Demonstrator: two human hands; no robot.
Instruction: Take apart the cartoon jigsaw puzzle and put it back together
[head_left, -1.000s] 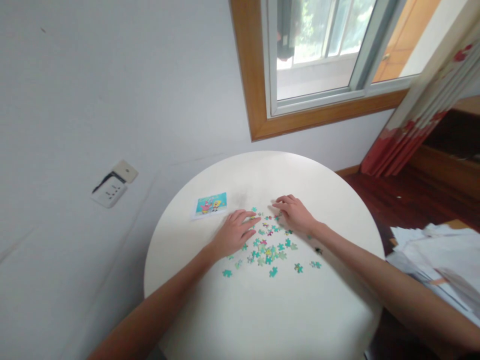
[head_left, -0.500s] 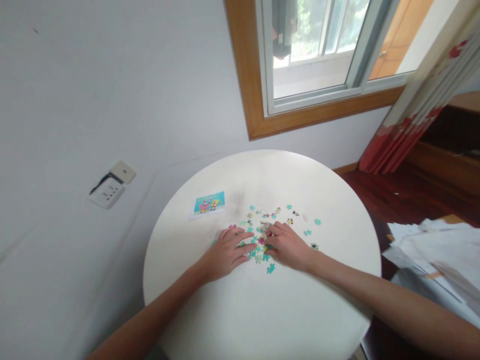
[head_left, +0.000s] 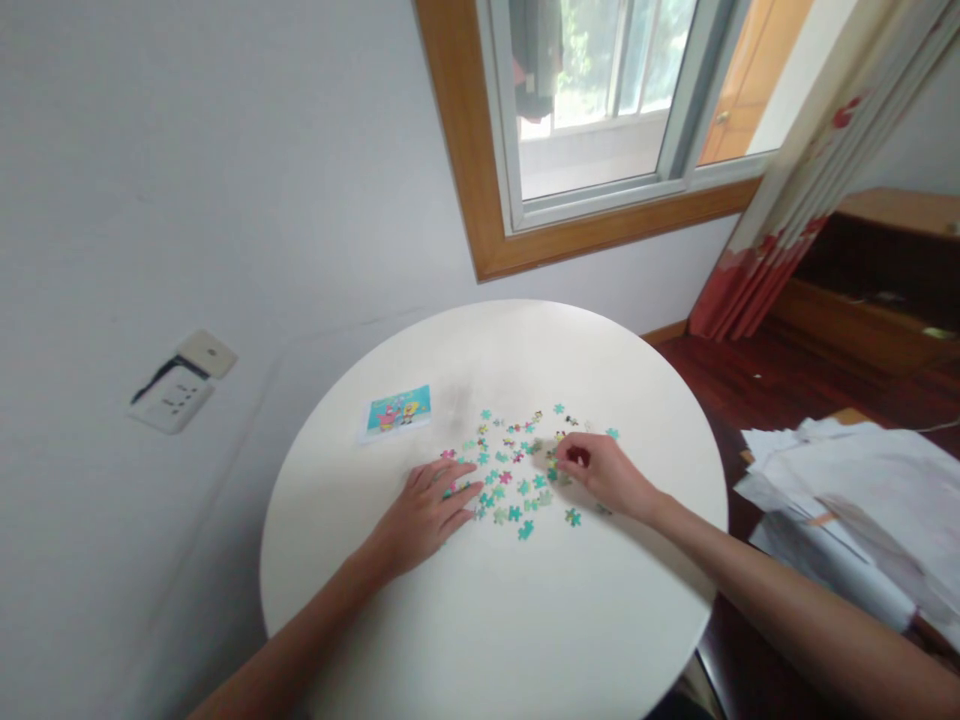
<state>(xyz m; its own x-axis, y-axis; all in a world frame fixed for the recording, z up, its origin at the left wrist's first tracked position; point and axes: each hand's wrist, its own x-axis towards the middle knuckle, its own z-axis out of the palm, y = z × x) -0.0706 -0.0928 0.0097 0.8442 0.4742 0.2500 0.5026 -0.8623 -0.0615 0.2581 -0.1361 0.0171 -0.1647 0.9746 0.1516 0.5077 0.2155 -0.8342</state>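
Small jigsaw puzzle pieces (head_left: 515, 513), mostly teal with some yellow, pink and pale ones, lie scattered over the middle of the round white table (head_left: 465, 630). At the left edge of this scatter my left hand (head_left: 431, 510) rests palm down, its fingers spread over several pieces and partly covering them. My right hand (head_left: 607, 475) is at the right side of the pieces, thumb and forefinger curled together in a pinch. Whatever is between those fingertips is too small to make out. A cartoon picture card (head_left: 400, 410) lies flat beyond my left hand.
A wall with a socket (head_left: 174, 398) is on the left. Behind the table is a wood-framed window (head_left: 487, 240), with a red and white curtain (head_left: 739, 280) to its right. Loose papers (head_left: 847, 490) are piled to the right of the table.
My right hand has moved right, away from my left hand, uncovering pieces in the middle. The pieces there are more spread out. My left hand stays spread; the view has shifted somewhat.
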